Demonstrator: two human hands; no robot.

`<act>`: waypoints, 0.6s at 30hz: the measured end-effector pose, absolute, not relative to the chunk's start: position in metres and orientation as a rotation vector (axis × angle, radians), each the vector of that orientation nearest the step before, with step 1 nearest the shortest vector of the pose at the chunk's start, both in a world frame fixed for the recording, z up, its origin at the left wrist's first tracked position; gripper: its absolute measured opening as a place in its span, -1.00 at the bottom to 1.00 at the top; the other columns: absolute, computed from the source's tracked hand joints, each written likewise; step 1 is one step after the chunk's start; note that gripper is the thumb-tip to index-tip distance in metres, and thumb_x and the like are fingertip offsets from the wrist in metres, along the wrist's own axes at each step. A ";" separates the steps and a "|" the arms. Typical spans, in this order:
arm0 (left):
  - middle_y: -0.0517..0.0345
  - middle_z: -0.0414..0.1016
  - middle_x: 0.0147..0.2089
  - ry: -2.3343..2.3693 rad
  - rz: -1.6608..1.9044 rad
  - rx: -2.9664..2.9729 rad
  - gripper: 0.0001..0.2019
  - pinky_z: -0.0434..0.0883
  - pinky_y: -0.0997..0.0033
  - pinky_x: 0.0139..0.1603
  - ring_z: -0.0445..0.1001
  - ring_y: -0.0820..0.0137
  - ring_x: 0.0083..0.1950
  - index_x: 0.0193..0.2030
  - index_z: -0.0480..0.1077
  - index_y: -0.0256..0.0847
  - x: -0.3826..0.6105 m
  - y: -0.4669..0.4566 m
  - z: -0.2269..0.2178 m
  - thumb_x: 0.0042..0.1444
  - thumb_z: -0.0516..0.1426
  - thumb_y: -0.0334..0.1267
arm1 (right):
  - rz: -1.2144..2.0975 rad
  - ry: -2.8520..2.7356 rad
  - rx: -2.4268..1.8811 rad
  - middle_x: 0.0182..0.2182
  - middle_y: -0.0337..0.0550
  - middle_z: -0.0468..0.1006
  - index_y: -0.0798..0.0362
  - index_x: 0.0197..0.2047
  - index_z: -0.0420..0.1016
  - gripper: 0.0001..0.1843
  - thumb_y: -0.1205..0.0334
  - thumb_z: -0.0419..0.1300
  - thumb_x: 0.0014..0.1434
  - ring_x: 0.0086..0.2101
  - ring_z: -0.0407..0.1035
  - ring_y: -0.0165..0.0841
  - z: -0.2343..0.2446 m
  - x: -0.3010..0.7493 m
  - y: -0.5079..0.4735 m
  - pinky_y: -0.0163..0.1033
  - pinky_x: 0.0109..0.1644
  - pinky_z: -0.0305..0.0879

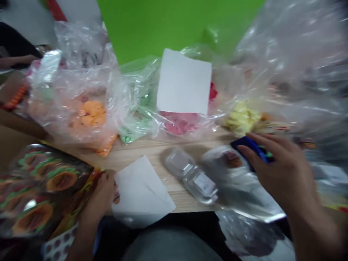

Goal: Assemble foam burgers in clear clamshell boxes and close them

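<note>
The right hand (282, 170) is found curved over a blurred blue object (251, 152), whose long axis slants from upper left to lower right; this hand is the nearer, the left being well apart. The fingers are partly bent, and whether a firm hold is taken cannot be told. The left hand (102, 197) is set against the edge of a glossy patterned foil packet (43, 188); its grip likewise cannot be confirmed. A crumpled silver bag (239, 192) is noted under the right hand, and a creased white paper sheet (141, 190) beside the left. A clear plastic box (190, 177) rests on the wooden table (152, 154). Beyond are ranged a bag of orange pieces (91, 113), a bag of green pieces (138, 108), a bag of pink pieces (179, 123) and a bag of yellow pieces (241, 117), with a white card (184, 81) propped among them before a green backdrop (168, 25).
</note>
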State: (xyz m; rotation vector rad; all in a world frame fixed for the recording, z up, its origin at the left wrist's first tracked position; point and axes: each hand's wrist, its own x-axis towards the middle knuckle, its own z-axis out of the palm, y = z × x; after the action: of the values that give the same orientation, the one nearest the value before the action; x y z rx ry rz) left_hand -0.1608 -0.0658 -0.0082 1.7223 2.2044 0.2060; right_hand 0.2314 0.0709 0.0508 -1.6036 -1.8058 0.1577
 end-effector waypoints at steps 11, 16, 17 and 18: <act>0.21 0.39 -0.46 1.759 0.512 0.980 -0.71 0.35 0.43 -0.37 0.39 0.39 -0.40 -0.38 0.32 -0.25 -0.153 -0.083 0.022 0.02 0.10 -0.02 | 1.226 -1.803 -0.817 -0.29 -0.10 0.53 0.04 -0.17 0.48 -0.82 0.33 0.07 0.22 -0.24 0.44 -0.35 -0.007 0.021 -0.044 -0.27 -0.18 0.43; 0.20 0.46 -0.45 1.478 0.773 0.613 -0.64 0.34 0.46 -0.34 0.40 0.42 -0.41 -0.33 0.42 -0.29 -0.152 -0.101 0.024 -0.01 0.17 0.04 | 1.000 -1.850 -0.848 -0.25 -0.06 0.54 0.01 -0.11 0.49 -0.79 0.23 0.16 0.17 -0.21 0.43 -0.29 -0.020 -0.006 -0.056 -0.16 -0.15 0.42; 0.20 0.46 -0.45 1.482 0.782 0.600 -0.63 0.35 0.46 -0.33 0.41 0.42 -0.41 -0.34 0.45 -0.28 -0.152 -0.102 0.023 -0.03 0.18 0.05 | 0.956 -1.878 -0.851 -0.26 -0.06 0.55 0.01 -0.10 0.49 -0.78 0.23 0.15 0.18 -0.23 0.43 -0.28 -0.021 -0.007 -0.058 -0.15 -0.18 0.41; 0.19 0.48 -0.45 1.492 0.788 0.584 -0.61 0.35 0.46 -0.31 0.42 0.42 -0.39 -0.36 0.47 -0.28 -0.152 -0.102 0.022 -0.05 0.19 0.07 | 0.919 -1.901 -0.854 -0.27 -0.06 0.57 0.00 -0.08 0.49 -0.77 0.24 0.14 0.18 -0.25 0.44 -0.27 -0.023 -0.008 -0.060 -0.14 -0.20 0.41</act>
State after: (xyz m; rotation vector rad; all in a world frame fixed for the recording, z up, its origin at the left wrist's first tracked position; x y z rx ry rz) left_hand -0.1522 -0.1025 0.0219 0.5843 1.4919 0.7877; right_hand -0.0080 -0.0598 -0.0229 -0.8544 -1.9009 0.9190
